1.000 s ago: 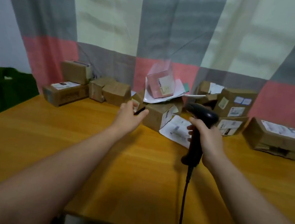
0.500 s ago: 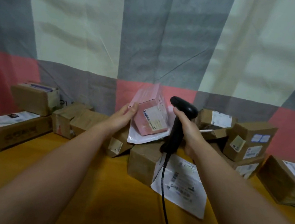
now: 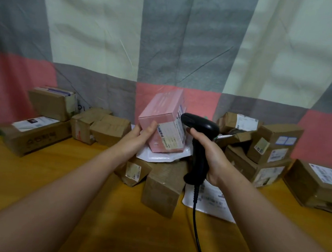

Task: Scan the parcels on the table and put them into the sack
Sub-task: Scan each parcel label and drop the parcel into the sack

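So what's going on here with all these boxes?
A person is scanning parcels. The left hand grips a pink box, tilted, with its label turned toward the scanner that the right hand holds close beside it. Brown parcels lie piled along the back of the table, waiting.
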Motion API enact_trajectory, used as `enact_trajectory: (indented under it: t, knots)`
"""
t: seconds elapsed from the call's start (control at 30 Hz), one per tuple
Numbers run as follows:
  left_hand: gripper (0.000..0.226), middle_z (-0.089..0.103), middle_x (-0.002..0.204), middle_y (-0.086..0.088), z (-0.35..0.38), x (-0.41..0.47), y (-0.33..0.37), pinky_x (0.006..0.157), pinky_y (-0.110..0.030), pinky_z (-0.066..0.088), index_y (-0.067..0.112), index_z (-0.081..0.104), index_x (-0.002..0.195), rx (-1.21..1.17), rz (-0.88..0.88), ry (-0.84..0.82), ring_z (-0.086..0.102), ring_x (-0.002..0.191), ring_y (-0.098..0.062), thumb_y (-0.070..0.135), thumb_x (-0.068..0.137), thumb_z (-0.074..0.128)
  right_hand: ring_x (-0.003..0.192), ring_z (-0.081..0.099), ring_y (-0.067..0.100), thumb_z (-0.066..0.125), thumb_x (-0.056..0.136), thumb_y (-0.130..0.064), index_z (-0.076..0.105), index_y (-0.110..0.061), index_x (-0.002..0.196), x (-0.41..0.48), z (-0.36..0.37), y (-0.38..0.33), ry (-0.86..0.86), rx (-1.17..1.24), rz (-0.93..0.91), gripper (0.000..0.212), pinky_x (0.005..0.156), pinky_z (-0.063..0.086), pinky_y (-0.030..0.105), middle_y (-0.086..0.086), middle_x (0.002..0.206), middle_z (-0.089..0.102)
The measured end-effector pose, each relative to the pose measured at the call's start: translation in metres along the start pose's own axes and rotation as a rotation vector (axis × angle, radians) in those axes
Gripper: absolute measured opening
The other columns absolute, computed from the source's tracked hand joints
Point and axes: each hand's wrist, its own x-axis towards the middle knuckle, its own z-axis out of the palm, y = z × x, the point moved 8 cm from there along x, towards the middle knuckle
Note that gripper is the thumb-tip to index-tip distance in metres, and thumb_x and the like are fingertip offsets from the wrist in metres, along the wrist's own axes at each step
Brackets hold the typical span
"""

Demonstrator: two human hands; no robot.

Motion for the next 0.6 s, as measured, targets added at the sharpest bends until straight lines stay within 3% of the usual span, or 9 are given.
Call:
enact_trajectory:
  t: [0.1,0.2,0.33,0.43,0.5,0.6]
  knots:
    - [0.07,0.053,0.11,0.037,0.006,-0.049,0.009,0.074,0.002,0.041,0.045,0.034,0.132,-0.014,0.006,-0.005,0.053,0.093,0.025,0.078,0.071,0.043,0.084,0.073,0.019,0.074,0.071,-0.047,0.075,-0.017,0.102,-0.042,0.004,0.008,-0.023,0.007,0.018,0.043,0.064,0.056,0.028,0.006,0.097,0.075]
    - [0.059,0.05,0.106,0.04,0.012,-0.097,0.019,0.066,0.005,0.039,0.05,0.032,0.126,-0.032,0.02,0.01,0.049,0.086,0.031,0.075,0.074,0.043,0.078,0.073,0.019,0.07,0.079,-0.044,0.079,-0.019,0.09,-0.085,0.009,0.014,-0.054,0.012,0.031,0.028,0.056,0.055,0.025,0.007,0.091,0.076]
    - [0.081,0.044,0.112,0.038,0.021,-0.148,0.03,0.065,0.007,0.037,0.036,0.022,0.144,-0.014,0.024,0.012,0.047,0.084,0.033,0.071,0.075,0.046,0.101,0.068,0.024,0.071,0.075,-0.051,0.072,-0.019,0.111,-0.131,0.01,0.018,-0.046,-0.106,0.007,0.049,0.086,0.052,0.034,0.007,0.11,0.072]
    - [0.099,0.041,0.128,0.024,0.018,-0.17,0.046,0.069,0.005,0.038,0.03,0.012,0.15,0.034,0.064,0.108,0.047,0.097,0.02,0.071,0.07,0.053,0.11,0.061,0.022,0.069,0.077,-0.057,0.063,-0.024,0.121,-0.156,0.008,0.015,-0.009,-0.256,-0.037,0.056,0.095,0.047,0.036,0.002,0.116,0.068]
    - [0.105,0.031,0.146,0.006,0.009,-0.176,0.062,0.09,-0.011,0.036,0.031,0.013,0.15,0.086,0.083,0.24,0.044,0.121,-0.005,0.074,0.065,0.057,0.108,0.061,0.02,0.068,0.077,-0.058,0.062,-0.025,0.118,-0.167,0.008,0.011,0.031,-0.325,-0.061,0.052,0.094,0.047,0.035,0.001,0.115,0.067]
    - [0.099,0.033,0.149,-0.003,0.016,-0.172,0.083,0.094,-0.031,0.036,0.034,0.03,0.144,0.324,0.076,0.235,0.039,0.131,-0.023,0.085,0.063,0.054,0.121,0.051,0.025,0.068,0.075,-0.062,0.057,-0.023,0.126,-0.173,0.008,0.003,0.141,-0.469,-0.119,0.066,0.102,0.044,0.044,0.005,0.132,0.053]
